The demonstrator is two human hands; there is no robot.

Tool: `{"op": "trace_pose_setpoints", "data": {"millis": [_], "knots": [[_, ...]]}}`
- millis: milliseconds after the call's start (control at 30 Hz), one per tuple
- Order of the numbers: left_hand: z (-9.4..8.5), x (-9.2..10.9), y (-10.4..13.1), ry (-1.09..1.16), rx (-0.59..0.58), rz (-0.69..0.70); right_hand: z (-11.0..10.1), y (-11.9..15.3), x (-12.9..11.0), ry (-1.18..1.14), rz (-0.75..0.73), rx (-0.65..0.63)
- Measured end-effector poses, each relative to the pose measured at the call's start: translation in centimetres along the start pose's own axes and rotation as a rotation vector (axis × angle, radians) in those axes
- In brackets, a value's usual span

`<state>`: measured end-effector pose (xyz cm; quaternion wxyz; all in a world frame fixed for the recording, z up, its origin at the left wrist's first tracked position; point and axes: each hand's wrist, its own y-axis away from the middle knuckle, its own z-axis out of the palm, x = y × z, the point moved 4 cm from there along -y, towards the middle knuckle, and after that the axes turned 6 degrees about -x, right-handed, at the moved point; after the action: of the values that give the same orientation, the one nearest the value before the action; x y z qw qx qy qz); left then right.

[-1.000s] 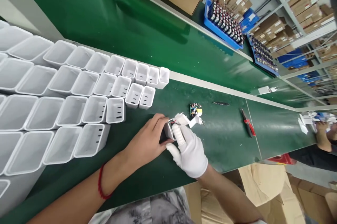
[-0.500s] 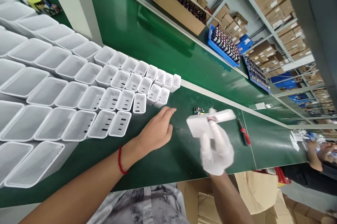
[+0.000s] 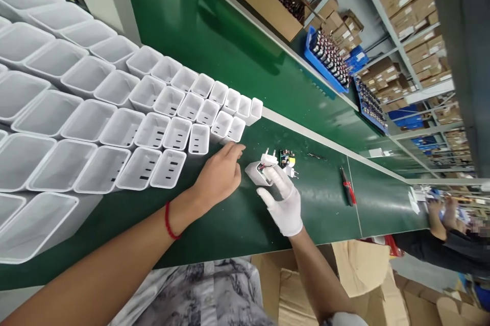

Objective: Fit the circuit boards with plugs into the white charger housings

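Observation:
My left hand [image 3: 218, 175], bare with a red cord at the wrist, rests beside the front row of white plastic housings [image 3: 199, 138]. Its fingers lie together and the thumb stands apart, with nothing between them. My right hand [image 3: 283, 201] wears a white glove. Its thumb is spread away, and its fingertips reach the edge of a single white housing [image 3: 257, 174] on the bench. A white two-pin plug [image 3: 269, 158] with wires sits at that housing's open end. Just beyond lie a circuit board [image 3: 287, 157] with a yellow part and a second two-pin plug [image 3: 291, 172].
Red-handled pliers [image 3: 348, 191] and a thin dark tool [image 3: 317, 156] lie on the green bench [image 3: 321, 219]. Blue trays [image 3: 329, 60] of small parts and a cardboard box [image 3: 264, 2] stand at the back. Another person's hands [image 3: 440, 214] are far right.
My right hand has moved left and set the white housing with its plug down on the bench, and its thumb has come away. My left hand has barely moved.

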<state>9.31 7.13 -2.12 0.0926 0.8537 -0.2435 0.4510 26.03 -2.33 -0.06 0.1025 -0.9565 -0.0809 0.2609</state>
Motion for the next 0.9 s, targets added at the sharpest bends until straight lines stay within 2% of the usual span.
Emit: {"op": "trace_pose_setpoints", "data": {"millis": [100,167,267,367,467,533,600,667,733,800,900], "knots": [[-0.1,-0.1,-0.1,-0.006,-0.013,0.002,-1.5,0.9,0.7,-0.205,0.109,0.124],[0.0,0.0,-0.1,-0.019,-0.022,0.003,-1.9,1.2,0.8,-0.154,0.096,0.184],[0.1,0.0,0.0,-0.055,-0.033,0.003,-1.1,0.9,0.3,0.066,-0.040,0.086],[0.2,0.1,0.1,-0.082,-0.030,0.009,0.2,0.4,0.2,0.144,-0.114,-0.018],[0.1,0.3,0.0,-0.093,-0.025,0.018,1.0,0.1,0.5,0.174,-0.101,0.017],[0.1,0.3,0.0,-0.092,-0.020,0.020,0.9,-0.1,0.6,0.113,-0.026,0.054],[0.0,0.3,0.0,-0.087,-0.012,0.020,0.3,-0.7,0.8,-0.100,0.158,0.096],[0.1,0.2,0.0,-0.084,-0.008,0.022,-0.5,-1.4,1.0,-0.459,0.369,0.141],[0.2,0.1,0.1,-0.089,-0.011,0.028,-1.1,-2.3,0.9,-0.828,0.511,0.162],[0.3,0.0,0.1,-0.096,-0.006,0.030,-1.6,-3.2,0.7,-1.077,0.574,0.158],[0.3,-0.1,0.1,-0.101,0.008,0.037,-1.8,-4.2,1.0,-1.237,0.618,0.162]]}}
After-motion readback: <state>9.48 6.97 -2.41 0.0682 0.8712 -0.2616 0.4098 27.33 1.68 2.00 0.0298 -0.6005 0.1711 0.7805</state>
